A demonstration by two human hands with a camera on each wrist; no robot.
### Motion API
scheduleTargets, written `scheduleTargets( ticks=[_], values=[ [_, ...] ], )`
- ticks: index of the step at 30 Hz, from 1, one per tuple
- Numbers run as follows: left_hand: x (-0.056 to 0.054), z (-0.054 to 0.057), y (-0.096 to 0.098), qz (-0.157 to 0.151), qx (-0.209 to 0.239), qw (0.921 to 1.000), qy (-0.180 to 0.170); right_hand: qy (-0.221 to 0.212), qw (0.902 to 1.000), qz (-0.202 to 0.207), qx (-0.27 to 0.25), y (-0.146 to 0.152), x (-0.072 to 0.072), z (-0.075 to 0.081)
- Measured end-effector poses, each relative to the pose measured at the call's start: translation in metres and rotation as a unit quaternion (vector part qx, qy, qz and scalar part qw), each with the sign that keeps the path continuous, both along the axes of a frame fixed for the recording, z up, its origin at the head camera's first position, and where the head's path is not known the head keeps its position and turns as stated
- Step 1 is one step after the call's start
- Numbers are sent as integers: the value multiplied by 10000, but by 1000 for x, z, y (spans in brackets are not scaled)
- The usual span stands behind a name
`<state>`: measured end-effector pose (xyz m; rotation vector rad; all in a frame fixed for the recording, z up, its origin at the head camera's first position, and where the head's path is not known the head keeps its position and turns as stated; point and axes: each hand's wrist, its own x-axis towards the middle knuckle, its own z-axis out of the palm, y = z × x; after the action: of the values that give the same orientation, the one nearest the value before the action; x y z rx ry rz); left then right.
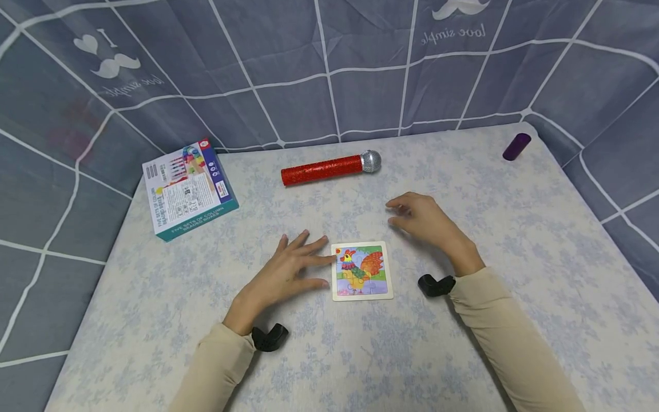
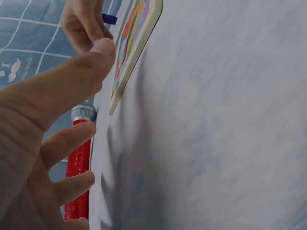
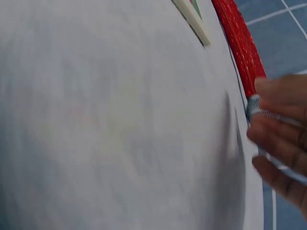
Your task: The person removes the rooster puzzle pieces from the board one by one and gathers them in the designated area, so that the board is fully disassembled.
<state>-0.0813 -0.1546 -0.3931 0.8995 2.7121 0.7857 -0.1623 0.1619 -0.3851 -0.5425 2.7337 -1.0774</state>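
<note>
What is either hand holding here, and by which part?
Nothing is held. The left hand is spread at the edge of the puzzle without gripping it; the right hand is above the table, holding nothing.

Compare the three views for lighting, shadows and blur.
Head view: brightest, the puzzle clear enough to make out its bird, though the smallest print on the box is unreadable; left wrist view: dimmer, with soft shadows on the tabletop beside the left hand; right wrist view: also dim, the right hand looking blurred, with a soft shadow beside it.
</note>
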Motion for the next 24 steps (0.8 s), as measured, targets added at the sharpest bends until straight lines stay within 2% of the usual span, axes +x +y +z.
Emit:
scheduleTargets(
  ticks=[6, 14, 24],
  values=[
    [7, -5, 4, 74, 50, 9999, -83, -271, 9963, 808, -147, -20, 5, -2],
    [11, -10, 7, 98, 62, 9999, 27, -365, 9825, 1818, -181, -46, 10, -3],
    [13, -10, 10, 192, 128, 9996, 134, -478, 9717, 2310, 98, -61, 11, -6]
  ],
)
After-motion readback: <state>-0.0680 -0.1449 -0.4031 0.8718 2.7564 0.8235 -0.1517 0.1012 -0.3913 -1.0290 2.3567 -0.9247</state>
